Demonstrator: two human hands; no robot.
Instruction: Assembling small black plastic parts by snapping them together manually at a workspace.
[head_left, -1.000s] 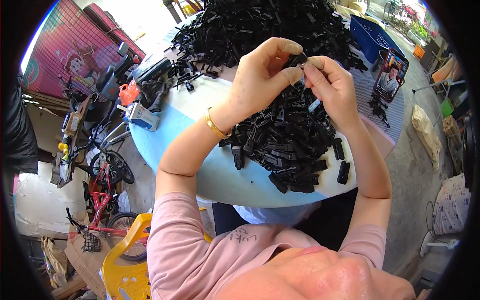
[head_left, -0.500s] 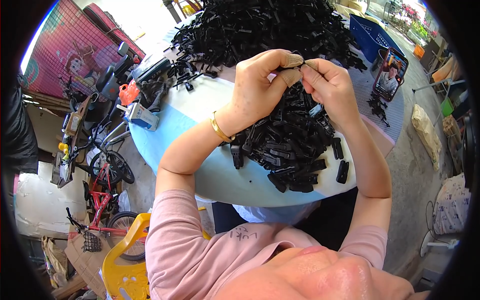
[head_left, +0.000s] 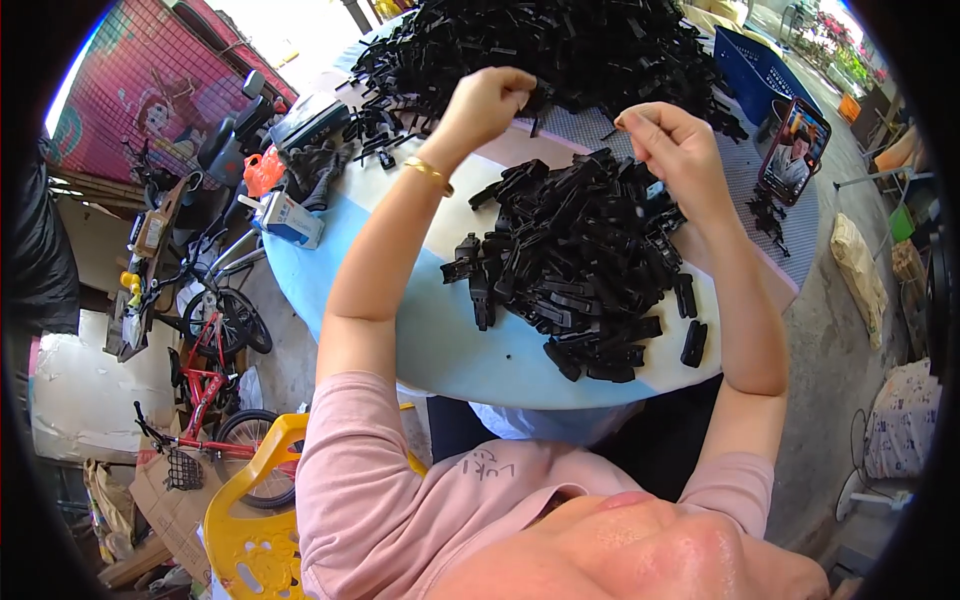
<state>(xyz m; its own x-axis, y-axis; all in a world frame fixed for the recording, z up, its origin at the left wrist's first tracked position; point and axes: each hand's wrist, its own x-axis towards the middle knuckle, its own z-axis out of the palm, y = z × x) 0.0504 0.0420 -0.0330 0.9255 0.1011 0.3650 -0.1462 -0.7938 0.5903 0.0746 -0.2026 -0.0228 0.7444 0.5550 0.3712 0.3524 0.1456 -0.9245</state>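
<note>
My left hand point(head_left: 487, 106) is at the near edge of a large heap of small black plastic parts point(head_left: 560, 40). Its fingers are pinched together, and what lies between them blends into the heap. To the right, my right hand point(head_left: 672, 148) hovers over the table with thumb and forefinger closed. A thin dark bit shows at those fingertips, too small to name. Below and between both hands lies a second pile of black plastic clip-like pieces point(head_left: 570, 260). Two single pieces point(head_left: 693, 343) lie at its right side.
The round table point(head_left: 450, 350) has a pale, colour-banded cover. A propped phone point(head_left: 795, 150) and a blue basket point(head_left: 755, 75) are at the right. A small carton point(head_left: 290, 220) and a red bag point(head_left: 263, 172) are at the left. A yellow chair point(head_left: 250, 520) stands lower left.
My hands, together over the nearer pile before, have parted. The left went up and left to the large heap; the right moved slightly right. The nearer pile is now more exposed.
</note>
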